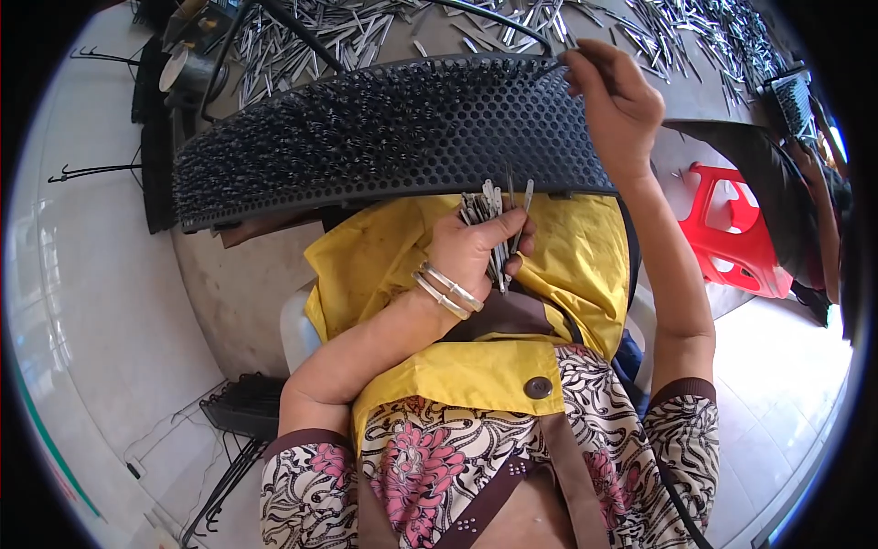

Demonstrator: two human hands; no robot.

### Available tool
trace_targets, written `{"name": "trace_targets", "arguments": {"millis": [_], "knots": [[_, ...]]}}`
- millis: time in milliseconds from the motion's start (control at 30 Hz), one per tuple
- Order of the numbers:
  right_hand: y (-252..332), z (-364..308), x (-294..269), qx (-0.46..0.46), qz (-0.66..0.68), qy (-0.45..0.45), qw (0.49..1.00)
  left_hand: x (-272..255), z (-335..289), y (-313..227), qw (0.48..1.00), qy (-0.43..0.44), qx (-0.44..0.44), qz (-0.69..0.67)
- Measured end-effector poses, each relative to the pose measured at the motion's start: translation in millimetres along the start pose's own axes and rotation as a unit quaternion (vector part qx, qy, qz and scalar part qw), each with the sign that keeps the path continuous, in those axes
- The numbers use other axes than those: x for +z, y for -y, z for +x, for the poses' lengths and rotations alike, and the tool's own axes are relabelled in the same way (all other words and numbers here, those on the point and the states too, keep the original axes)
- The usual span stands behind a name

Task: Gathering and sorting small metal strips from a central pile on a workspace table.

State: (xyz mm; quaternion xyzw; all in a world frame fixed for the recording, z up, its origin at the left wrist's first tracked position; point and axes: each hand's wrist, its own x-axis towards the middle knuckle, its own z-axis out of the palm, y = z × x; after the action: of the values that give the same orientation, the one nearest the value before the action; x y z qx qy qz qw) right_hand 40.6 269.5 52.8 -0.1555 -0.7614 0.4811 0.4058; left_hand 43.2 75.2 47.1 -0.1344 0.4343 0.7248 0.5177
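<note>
A bundle of thin, flat metal strips (491, 203) is gripped in my left hand (465, 245), over my lap. Some of their rounded ends fan out above the thumb. In front of me stretches a curved black rack (521, 128) with a honeycomb of holes. Many dark, shiny pieces stick up from its left and middle parts, while the holes toward the right show bare. At the rack's far right corner is my right hand (626, 102), with thumb and fingers pinched together. Whatever lies between those fingertips is too small to make out.
Loose metal strips (357, 37) lie scattered across the worktop behind the rack. A red plastic stool (722, 224) and another person's dark-clothed leg (764, 169) are at the right. A metal cup (187, 73) stands far left. Black racks with hooks (242, 407) sit at the left.
</note>
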Motion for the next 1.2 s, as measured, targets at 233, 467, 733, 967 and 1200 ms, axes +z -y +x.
{"name": "trace_targets", "arguments": {"millis": [233,467,733,967,1200], "knots": [[-24.5,10.1,15.2,-0.219,-0.181,0.071,0.956,-1.5,0.2,2.3,1.000,0.006,-0.001,-0.021],[-8.5,-4.3,7.8,-0.253,-0.262,0.086,0.927,1.2,0.2,-3.4,0.999,0.016,0.014,-0.027],[48.8,-48.2,-9.8,0.225,0.010,0.263,0.938,6.2,0.1,-9.3,0.997,0.049,0.032,-0.042],[20.9,-4.6,5.9,0.032,-0.056,-0.010,0.998,1.8,-0.8,-3.8,0.995,0.010,-0.034,-0.097],[-10.2,14.0,26.8,-0.263,-0.146,0.014,0.953,0.0,-2.8,-4.1,0.996,0.003,-0.047,-0.077]]}}
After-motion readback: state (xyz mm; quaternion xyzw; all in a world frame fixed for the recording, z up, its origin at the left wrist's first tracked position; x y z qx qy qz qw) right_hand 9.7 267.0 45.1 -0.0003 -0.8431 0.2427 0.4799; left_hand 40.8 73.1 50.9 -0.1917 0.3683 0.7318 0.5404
